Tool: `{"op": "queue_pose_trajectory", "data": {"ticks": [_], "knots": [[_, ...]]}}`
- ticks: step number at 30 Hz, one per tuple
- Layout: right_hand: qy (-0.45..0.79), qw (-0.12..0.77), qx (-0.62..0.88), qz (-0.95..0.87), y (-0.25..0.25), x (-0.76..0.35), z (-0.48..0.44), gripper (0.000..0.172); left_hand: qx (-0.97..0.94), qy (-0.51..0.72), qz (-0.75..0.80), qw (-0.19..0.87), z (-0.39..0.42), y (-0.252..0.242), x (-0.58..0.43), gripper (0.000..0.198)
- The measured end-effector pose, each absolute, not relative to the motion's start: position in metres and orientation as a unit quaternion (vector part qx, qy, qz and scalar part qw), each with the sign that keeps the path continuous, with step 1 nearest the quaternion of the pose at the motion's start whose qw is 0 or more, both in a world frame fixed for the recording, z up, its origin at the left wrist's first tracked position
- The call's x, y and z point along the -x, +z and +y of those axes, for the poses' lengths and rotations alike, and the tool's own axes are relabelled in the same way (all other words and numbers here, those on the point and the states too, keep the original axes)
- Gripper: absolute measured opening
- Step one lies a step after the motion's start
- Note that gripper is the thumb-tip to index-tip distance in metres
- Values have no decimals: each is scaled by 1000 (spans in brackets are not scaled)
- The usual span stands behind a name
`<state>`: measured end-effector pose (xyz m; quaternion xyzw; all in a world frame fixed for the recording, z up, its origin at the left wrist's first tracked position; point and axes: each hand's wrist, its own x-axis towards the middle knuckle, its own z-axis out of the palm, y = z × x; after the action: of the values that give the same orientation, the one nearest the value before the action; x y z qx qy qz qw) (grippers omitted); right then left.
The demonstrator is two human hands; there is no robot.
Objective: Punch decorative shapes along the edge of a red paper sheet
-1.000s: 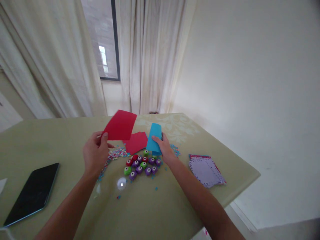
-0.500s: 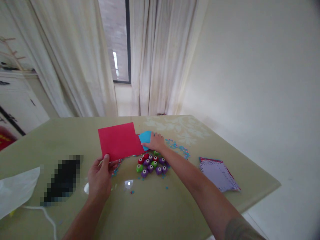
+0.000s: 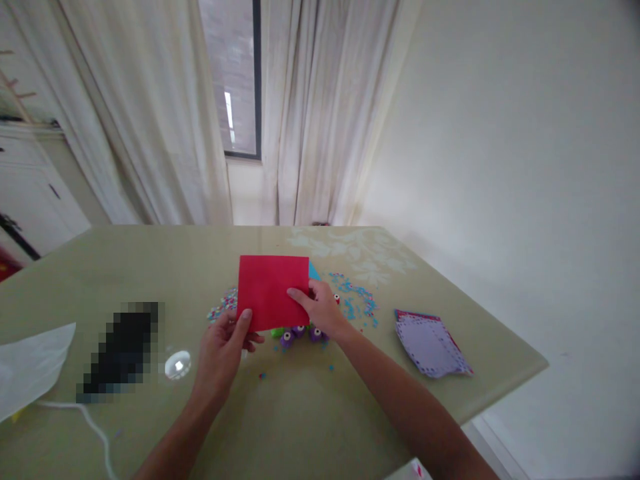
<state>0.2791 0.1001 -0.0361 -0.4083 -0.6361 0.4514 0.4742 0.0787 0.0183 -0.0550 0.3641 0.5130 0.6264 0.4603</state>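
A sheet of red paper [image 3: 273,287] is held up between both hands over the table. My left hand [image 3: 227,347] pinches its lower left corner, thumb in front. My right hand [image 3: 323,307] grips its right edge, thumb across the front and fingers behind. A bit of blue paper [image 3: 314,271] shows behind the red sheet's upper right edge; whether my right hand holds it too is hidden. Just below the sheet sit several small craft punches, among them a purple punch [image 3: 287,339], partly covered by the red paper.
Blue and pink paper confetti [image 3: 355,303] lies scattered right of the hands, more confetti [image 3: 220,307] to the left. A stack of lilac paper [image 3: 430,343] rests at the table's right. Leftward are a clear round object [image 3: 178,365], a blurred-out dark object [image 3: 120,350], a white sheet [image 3: 35,363] and a white cable [image 3: 95,427].
The red paper has moved right, in front of the punches, and looks narrower. My right hand has come back from the blue paper's spot and now grips the red sheet's right edge.
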Motion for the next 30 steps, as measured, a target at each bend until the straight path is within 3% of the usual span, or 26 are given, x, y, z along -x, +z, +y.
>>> {"op": "queue_pose_trajectory", "data": {"ticks": [6,10,13,16,19,22,27,30], "knots": [[508,464,401,-605,-42,-307,56,30,-453,500,491,551,11,-34,-85,54],[410,524,459,-589,-52,-313,48,33,-393,546,557,486,15,-43,-74,53],[297,432,474,-707,-62,-310,42,21,-294,620,564,461,20,-52,-68,53],[183,297,438,-829,-68,-304,35,32,-233,661,516,492,24,-57,-68,48],[132,227,422,-868,-71,-298,32,24,-234,653,514,505,26,-60,-69,47],[185,269,423,-846,-71,-296,30,15,-270,648,509,499,25,-65,-68,42],[469,470,426,-615,-66,-290,27,29,-345,627,530,454,20,-68,-67,41],[592,520,381,-484,-58,-286,26,36,-355,619,536,451,17,-68,-69,38]]}}
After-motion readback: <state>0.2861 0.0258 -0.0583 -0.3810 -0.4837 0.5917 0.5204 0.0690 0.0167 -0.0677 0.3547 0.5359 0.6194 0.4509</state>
